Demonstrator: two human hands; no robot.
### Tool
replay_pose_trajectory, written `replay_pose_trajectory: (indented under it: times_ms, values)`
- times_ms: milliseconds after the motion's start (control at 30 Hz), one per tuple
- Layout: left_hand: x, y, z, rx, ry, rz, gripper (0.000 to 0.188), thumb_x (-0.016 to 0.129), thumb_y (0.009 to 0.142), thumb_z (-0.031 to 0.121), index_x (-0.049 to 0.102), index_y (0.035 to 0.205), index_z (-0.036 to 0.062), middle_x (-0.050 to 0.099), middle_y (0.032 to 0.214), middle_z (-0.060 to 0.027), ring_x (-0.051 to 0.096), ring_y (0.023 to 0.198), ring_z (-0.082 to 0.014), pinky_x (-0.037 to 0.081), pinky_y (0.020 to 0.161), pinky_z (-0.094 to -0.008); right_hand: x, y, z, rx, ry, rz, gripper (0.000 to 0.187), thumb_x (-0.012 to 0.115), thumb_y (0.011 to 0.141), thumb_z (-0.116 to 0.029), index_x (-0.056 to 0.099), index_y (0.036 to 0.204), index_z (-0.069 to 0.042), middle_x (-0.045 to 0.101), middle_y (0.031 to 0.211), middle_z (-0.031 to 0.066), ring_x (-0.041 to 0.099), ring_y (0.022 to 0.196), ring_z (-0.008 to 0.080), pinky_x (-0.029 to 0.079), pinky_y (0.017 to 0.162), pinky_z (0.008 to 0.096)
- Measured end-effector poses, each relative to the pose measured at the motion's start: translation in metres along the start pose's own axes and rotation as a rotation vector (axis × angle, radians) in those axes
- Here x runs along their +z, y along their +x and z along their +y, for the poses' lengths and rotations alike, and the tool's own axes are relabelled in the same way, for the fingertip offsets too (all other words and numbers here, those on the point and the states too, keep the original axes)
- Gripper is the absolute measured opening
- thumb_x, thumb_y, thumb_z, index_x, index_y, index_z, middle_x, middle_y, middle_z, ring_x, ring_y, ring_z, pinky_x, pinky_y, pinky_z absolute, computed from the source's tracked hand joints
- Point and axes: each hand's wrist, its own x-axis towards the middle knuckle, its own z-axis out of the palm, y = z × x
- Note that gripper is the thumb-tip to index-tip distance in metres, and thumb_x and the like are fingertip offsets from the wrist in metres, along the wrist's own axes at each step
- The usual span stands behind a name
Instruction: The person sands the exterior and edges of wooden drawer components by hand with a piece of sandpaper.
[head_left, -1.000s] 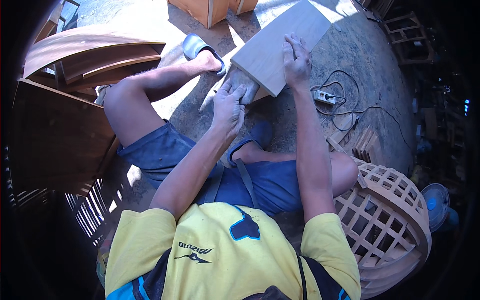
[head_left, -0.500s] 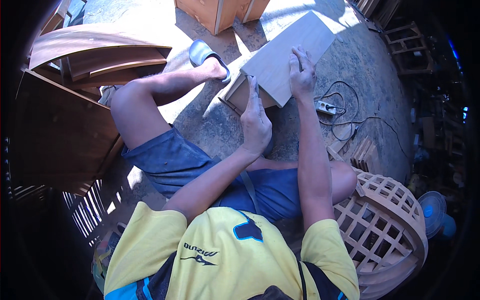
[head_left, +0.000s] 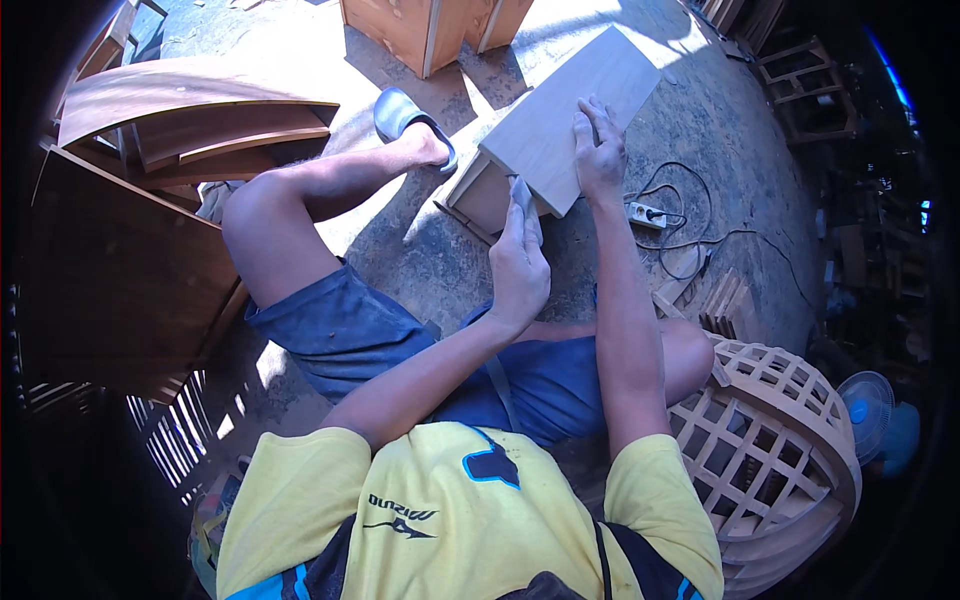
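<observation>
A long, pale wooden box (head_left: 560,105) lies slantwise on the floor before me, its broad flat face up and its near end showing a recessed panel. My right hand (head_left: 600,160) lies on the right side of that face, fingers stretched and slightly apart, holding nothing visible. At the near end's edge is my left hand (head_left: 520,265), its fingers pressed together and pointing up along the edge. Whatever may be between those fingers is hidden.
A white power strip (head_left: 647,215) with looped cables lies right of the box. Curved wooden furniture (head_left: 200,95) stands at left, and a wooden cabinet (head_left: 400,30) beyond. At lower right are a rounded wooden lattice (head_left: 750,450) and a blue fan (head_left: 867,410).
My left hand has slid down along the box's near edge, toward me. My right hand remains on the upper face. The whole view has shifted slightly.
</observation>
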Motion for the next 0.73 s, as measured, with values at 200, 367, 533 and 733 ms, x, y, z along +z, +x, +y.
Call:
replay_pose_trajectory:
  times_ms: [200,367,533,733]
  values:
    - [-0.042,-0.001,-0.016,-0.286,-0.435,-0.117,0.042,0.052,0.105,-0.001,0.051,0.146,-0.0076,0.069,0.126,-0.0138,0.065,0.115,-0.0154,0.051,0.1,-0.0289,-0.007,0.003,-0.001,0.001,0.023,0.003,0.036,0.056,0.106,-0.025,0.07,0.133,-0.006,0.058,0.151,0.0174,0.042,0.149,0.0376,0.031,0.124,0.045]
    - [-0.038,0.028,-0.036,0.009,0.068,0.001,0.048,0.05,0.102,-0.006,0.047,0.15,-0.005,0.067,0.133,-0.0221,0.068,0.12,-0.0258,0.053,0.1,-0.0357,0.0,0.005,0.002,-0.006,0.037,0.02,0.036,0.057,0.104,-0.024,0.071,0.132,-0.007,0.06,0.149,0.016,0.045,0.146,0.0382,0.033,0.123,0.0455]
    - [-0.014,0.02,-0.068,0.393,0.142,-0.126,0.075,0.046,0.088,-0.018,0.037,0.159,0.0027,0.053,0.152,-0.0255,0.053,0.139,-0.0389,0.05,0.109,-0.0446,0.0,0.003,0.0,-0.036,0.047,0.053,0.034,0.056,0.104,-0.022,0.072,0.13,-0.008,0.062,0.147,0.0154,0.046,0.146,0.0379,0.035,0.122,0.0451]
    - [-0.032,0.038,-0.123,0.122,0.391,-0.25,0.086,0.056,0.08,-0.013,0.034,0.161,0.0042,0.056,0.144,-0.0307,0.065,0.12,-0.0461,0.055,0.096,-0.0504,-0.006,0.002,-0.005,0.017,0.063,0.012,0.036,0.053,0.106,-0.022,0.07,0.133,-0.006,0.06,0.149,0.0185,0.042,0.149,0.0375,0.032,0.124,0.0453]
